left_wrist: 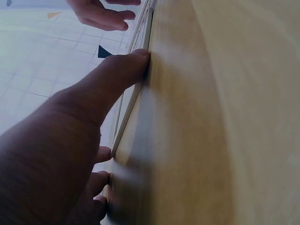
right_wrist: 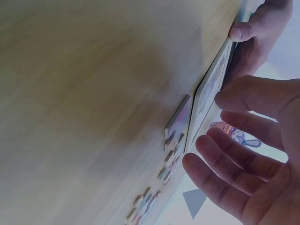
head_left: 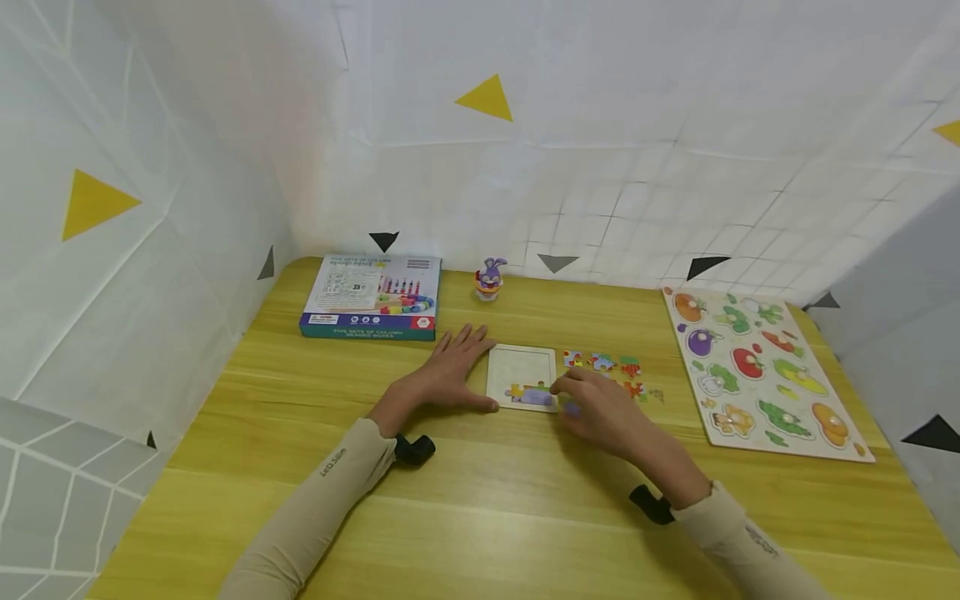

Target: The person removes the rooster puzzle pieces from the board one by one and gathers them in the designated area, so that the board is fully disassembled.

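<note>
My left hand (head_left: 444,375) lies on the table with its fingers spread, the thumb (left_wrist: 133,61) and a fingertip touching the left side of a small pale puzzle tray (head_left: 522,363). Joined purple and yellow jigsaw pieces (head_left: 534,396) fill the tray's lower part. Over the tray's right edge is my right hand (head_left: 603,417), its fingers loosely bent. In the right wrist view nothing shows between thumb and fingers. Several loose jigsaw pieces (head_left: 602,362) lie right of the tray. A flat purple piece (right_wrist: 178,117) rests beside the tray's edge, partly under the right hand.
At the back left lies a boxed bead set (head_left: 371,297). A purple rabbit figure (head_left: 490,280) stands behind the tray. To the right is a vegetable peg board (head_left: 761,375). White cloth walls (head_left: 600,167) border the table's back and sides.
</note>
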A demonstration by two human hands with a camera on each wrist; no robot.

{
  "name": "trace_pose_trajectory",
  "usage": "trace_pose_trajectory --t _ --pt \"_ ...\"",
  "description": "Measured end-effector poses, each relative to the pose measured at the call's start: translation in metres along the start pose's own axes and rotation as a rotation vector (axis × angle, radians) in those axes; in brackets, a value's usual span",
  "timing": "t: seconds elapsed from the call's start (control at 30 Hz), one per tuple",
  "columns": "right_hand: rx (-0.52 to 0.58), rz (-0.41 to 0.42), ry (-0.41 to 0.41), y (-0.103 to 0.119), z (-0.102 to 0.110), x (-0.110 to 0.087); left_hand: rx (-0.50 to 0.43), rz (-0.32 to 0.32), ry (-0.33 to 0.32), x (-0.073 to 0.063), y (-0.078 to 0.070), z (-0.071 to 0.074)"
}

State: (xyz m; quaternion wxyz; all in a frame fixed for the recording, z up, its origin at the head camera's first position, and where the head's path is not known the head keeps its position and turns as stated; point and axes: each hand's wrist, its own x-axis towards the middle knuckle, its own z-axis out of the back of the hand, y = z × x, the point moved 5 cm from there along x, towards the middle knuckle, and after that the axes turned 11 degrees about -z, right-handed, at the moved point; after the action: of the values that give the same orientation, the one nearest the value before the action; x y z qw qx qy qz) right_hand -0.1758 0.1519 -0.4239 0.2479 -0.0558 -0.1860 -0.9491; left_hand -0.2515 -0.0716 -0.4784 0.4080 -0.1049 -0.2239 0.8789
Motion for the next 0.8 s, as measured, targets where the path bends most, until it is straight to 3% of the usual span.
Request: trace_pose_trajectory --t 0.53,0.8 --pt "0.025 -0.028 0.060 0.016 -0.012 0.023 -0.016 0.002 0.003 -0.001 0.000 0.000" --pt "0.071 0.001 0.055 0.023 -0.016 0.030 -0.015 0.000 0.001 0.000 0.001 -0.001"
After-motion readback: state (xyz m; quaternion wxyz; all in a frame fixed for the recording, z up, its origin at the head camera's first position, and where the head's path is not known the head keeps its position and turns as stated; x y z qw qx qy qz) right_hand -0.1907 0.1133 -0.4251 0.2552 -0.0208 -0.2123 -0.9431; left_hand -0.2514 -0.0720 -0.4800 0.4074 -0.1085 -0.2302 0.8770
